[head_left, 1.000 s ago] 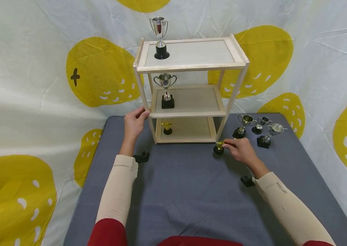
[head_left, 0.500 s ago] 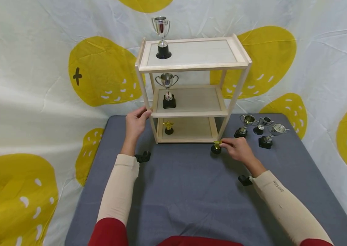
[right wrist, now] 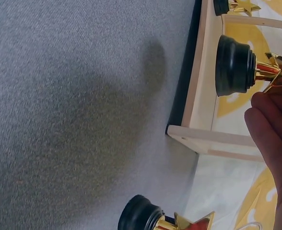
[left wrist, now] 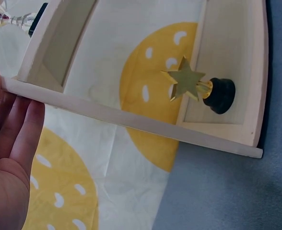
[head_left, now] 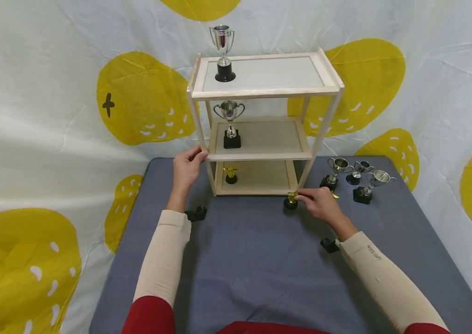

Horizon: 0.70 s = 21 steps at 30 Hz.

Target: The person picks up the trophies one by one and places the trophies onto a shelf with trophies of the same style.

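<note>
My left hand (head_left: 186, 170) pinches the left front post of a three-tier wooden shelf (head_left: 265, 74), thumb and fingers on either side of it in the left wrist view. With my right hand (head_left: 322, 204) I hold a small gold star trophy (right wrist: 234, 67) by its star. Its black round base hangs over the table, in front of the shelf's lower right corner. A similar star trophy (left wrist: 186, 81) stands at the left of the bottom tier. Silver cups stand at the left of the middle tier (head_left: 230, 123) and the top tier (head_left: 223, 55).
Right of the shelf, a gold-toned cup (head_left: 338, 166), a small dark-based cup (head_left: 358, 171) and a silver cup (head_left: 371, 185) stand on the grey table (head_left: 240, 260). Another star trophy (right wrist: 140, 214), mostly hidden behind my right hand in the head view, is nearby. Patterned cloth hangs behind.
My right hand has carried the star trophy a little to the left along the shelf's front. The left hand keeps its hold on the post, and the view has shifted slightly.
</note>
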{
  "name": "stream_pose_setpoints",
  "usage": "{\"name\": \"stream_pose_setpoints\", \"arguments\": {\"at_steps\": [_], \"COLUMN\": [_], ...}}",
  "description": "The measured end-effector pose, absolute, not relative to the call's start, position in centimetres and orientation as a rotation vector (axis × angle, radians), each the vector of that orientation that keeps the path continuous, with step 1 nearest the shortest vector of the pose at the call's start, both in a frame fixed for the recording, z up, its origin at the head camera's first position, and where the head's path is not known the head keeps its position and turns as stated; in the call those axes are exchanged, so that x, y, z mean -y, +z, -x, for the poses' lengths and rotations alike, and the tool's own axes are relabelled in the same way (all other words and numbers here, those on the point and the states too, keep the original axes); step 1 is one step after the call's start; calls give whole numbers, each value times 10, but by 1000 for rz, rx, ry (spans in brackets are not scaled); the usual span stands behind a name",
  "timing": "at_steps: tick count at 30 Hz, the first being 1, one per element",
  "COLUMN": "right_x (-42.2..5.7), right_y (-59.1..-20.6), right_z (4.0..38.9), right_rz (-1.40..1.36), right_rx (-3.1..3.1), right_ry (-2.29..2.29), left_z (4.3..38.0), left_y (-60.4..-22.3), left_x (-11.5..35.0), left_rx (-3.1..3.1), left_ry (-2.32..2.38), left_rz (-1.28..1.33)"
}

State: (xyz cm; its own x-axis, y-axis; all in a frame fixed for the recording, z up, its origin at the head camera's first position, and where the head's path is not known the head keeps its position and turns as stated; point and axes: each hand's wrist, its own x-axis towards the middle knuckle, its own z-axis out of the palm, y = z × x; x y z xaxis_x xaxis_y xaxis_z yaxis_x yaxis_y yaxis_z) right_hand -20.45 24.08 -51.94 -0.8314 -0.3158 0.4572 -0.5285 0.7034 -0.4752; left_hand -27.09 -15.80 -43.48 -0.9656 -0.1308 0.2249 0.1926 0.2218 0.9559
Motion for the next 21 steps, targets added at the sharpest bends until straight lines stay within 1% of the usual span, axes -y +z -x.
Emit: {"name": "stream_pose_setpoints", "arguments": {"at_steps": [21], "right_x": [-219], "right_y": [-519], "right_z": [214], "right_rz": [-676], "right_rx": [2530], "right_ry": [892], "left_z": [271], "left_y": [-434], "left_x": [158], "left_rx": [2244], "left_ry": [-1787], "left_rz": [73]}}
